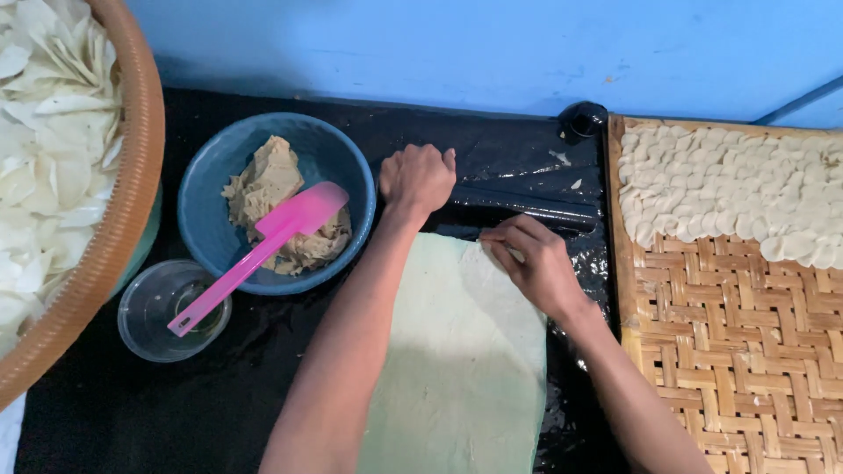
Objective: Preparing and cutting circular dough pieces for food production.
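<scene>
On the black bench, the left hand [418, 178] is curled into a fist at the far edge of a pale green sheet of dough [465, 369], knuckles down near a black rolling pin [527, 204] that lies across the bench's far side; whether the fist grips anything cannot be told. The right hand [536, 263] rests on the sheet's far right corner, fingers together and pinching its edge. Left of the sheet stands a blue bowl [329, 154] with tan paste and a pink spatula [263, 246], whose handle reaches over a small clear cup [149, 307]. A woven tray [729, 351] at the right edge carries pale chips; a round basket [132, 175] sits at the left.
</scene>
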